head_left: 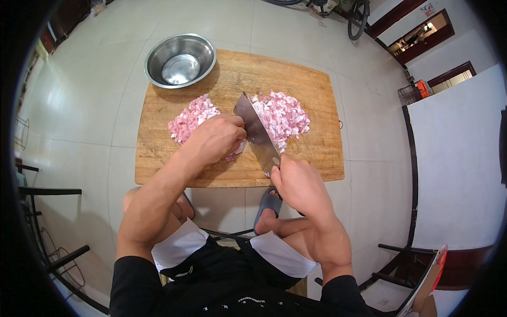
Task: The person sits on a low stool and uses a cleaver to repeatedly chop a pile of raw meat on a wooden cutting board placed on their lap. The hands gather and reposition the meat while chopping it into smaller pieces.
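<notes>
Cutting step appears to be in hand: meat being diced on a wooden board (325,150) at the centre of the frame. Right hand (302,185), right of centre and below the middle, is closed round the handle end of a broad cleaver (257,129); blade slants from there up and left, its flat side toward the left hand. Left hand (219,136), left of centre, has its fingers curled and bunched, knuckles at or very near the blade face; whether they pinch a piece cannot be told. Some uncut-looking meat (239,149) shows just below those fingers. Diced meat lies in two heaps: left heap (191,119) beyond the left wrist, right heap (283,115) along the far side of the blade. Metal bowl (205,59) stands at the board's upper-left corner, bare bottom showing. Judgement: the next move calls for a short, controlled stroke, the blade guided by the knuckles and the left fingertips kept tucked back. Main risk: fingers crowding the edge. Edge contact with the board not clearly resolved.
</notes>
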